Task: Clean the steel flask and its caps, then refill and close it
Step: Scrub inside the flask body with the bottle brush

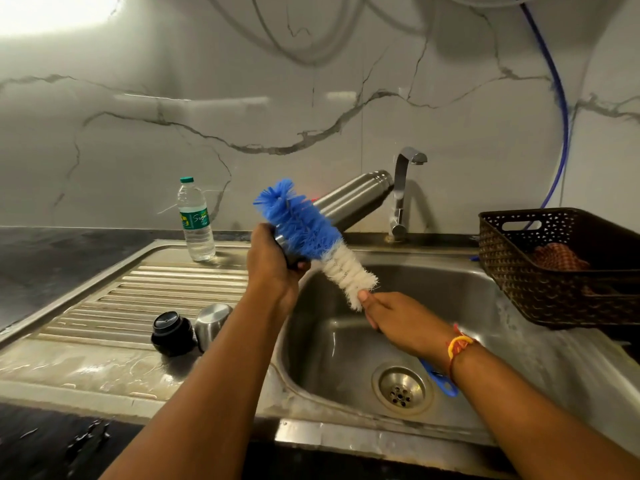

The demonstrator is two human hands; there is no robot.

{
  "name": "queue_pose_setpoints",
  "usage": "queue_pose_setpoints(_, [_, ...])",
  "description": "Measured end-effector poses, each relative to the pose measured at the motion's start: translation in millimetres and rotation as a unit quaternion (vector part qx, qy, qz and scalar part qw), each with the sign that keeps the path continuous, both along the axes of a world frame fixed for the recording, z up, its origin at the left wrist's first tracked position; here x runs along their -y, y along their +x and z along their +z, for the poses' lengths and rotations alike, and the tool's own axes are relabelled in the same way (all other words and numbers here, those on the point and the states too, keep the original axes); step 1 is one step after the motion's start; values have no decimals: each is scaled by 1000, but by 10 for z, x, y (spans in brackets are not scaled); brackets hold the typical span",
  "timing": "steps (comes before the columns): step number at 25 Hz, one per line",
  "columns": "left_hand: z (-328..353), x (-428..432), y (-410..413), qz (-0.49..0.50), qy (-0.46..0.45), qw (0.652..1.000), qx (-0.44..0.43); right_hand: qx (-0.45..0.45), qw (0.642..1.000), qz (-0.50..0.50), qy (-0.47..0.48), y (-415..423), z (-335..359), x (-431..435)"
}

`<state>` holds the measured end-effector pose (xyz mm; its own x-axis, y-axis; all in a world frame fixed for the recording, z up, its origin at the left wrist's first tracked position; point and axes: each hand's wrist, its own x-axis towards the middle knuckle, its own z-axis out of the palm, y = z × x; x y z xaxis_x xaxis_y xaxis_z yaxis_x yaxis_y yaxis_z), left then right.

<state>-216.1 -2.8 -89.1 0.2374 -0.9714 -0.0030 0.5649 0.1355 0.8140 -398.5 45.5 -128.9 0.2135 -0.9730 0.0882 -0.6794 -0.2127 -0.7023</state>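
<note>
Right hand [388, 315] on brush [304, 226], flask [353, 199] in left hand [273, 261]

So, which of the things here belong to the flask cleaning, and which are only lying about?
For the job:
- steel flask, held in the left hand
- bottle brush, held in the right hand
- black cap and steel cap on the drainboard
- tap, sink

Lying about:
- plastic water bottle (perhaps for the refill)
- basket with a cloth
- blue hose

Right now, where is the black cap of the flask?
In the head view the black cap sits on the ribbed drainboard, left of the sink basin, with the steel cap close on its right.
</note>
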Motion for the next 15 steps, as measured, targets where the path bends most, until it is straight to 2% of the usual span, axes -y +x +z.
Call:
queue_pose_setpoints(3, [14, 48, 149, 49, 40, 998, -24, 25, 1000, -10, 5, -185, 43, -41])
queue_pose_setpoints(7, [-96, 33, -8, 40, 20, 996, 75, 14, 1000, 10, -1, -81, -18, -13])
queue_pose_setpoints(9, [-97, 12, -85, 31, 7, 995, 94, 14, 1000, 12, -10, 2, -65, 22])
queue_pose_setpoints(13, [-39, 45, 91, 75, 37, 996, 44, 12, 1000, -4, 23, -102, -87, 63])
queue_pose_setpoints(15, [-56, 4, 40, 63, 42, 996, 52, 29, 999, -17, 19, -108, -73, 70])
